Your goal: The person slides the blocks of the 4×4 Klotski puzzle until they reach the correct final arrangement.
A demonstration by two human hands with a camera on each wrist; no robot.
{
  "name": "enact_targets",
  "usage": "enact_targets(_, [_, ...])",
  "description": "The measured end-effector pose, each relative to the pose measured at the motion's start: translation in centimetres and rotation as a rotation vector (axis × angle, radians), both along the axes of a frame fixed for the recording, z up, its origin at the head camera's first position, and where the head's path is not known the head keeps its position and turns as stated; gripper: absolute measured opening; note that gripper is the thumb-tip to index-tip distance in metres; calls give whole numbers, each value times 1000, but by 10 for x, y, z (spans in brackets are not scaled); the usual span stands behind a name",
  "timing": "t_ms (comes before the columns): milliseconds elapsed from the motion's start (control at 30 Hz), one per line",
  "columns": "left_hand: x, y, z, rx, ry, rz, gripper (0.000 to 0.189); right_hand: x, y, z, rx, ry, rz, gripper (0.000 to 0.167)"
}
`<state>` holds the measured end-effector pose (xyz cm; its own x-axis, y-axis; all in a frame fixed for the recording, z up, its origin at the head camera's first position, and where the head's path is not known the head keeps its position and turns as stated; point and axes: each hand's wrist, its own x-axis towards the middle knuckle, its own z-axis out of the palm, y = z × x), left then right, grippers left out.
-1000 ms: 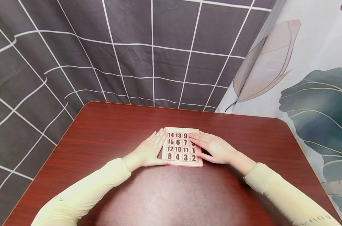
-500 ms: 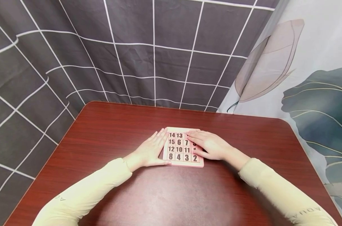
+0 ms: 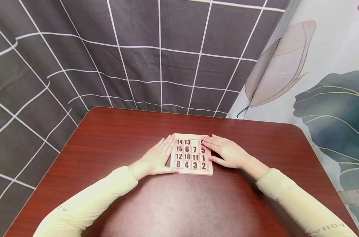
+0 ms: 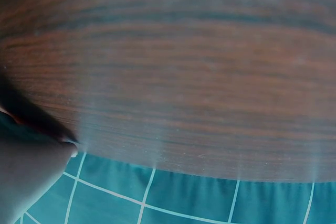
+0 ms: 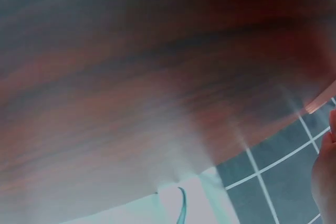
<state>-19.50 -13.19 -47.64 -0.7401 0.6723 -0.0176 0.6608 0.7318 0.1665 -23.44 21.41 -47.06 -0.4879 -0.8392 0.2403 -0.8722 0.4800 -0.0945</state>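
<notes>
A number slide puzzle [image 3: 191, 171], a pale square frame with black-numbered tiles, lies flat on the table. Its top row reads 14, 13, a gap, then the 9 tile [image 3: 202, 143], partly covered. My left hand [image 3: 157, 158] rests along the puzzle's left edge, fingers extended and thumb at the lower left corner. From the right, my right hand [image 3: 228, 153] reaches over the upper right corner with straight fingers, its fingertips on the 9 tile and its thumb by the right edge. Only part of the right hand [image 5: 324, 174] shows in the right wrist view.
The reddish-brown wooden table [image 3: 132, 131] has rounded far corners. A dark curtain with a white grid [image 3: 138, 59] hangs behind it and on the left. On the right hangs a pale curtain with large leaf prints [image 3: 330, 131].
My right fingers moved left over the 9 tile, then back right. The 9 tile slid from the top row's third place to its fourth, leaving a gap. My left hand stayed put.
</notes>
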Motion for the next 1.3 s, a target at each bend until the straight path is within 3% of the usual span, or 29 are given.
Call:
enact_targets(367, [2, 1, 3, 8, -15, 2, 117, -8, -36, 1, -27, 4, 81, 57])
enact_targets(600, [3, 1, 6, -3, -11, 4, 116, -12, -49, 2, 23, -23, 85, 57])
enact_targets(800, [2, 1, 6, -2, -1, 1, 116, -12, -44, 3, 44, -37, 66, 57])
enact_targets(1100, [3, -1, 5, -4, 5, -4, 116, -8, -24, 0, 16, -8, 45, 54])
enact_targets(1300, [1, 0, 3, -13, 5, -2, 117, -7, -26, 0, -22, 4, 63, 55])
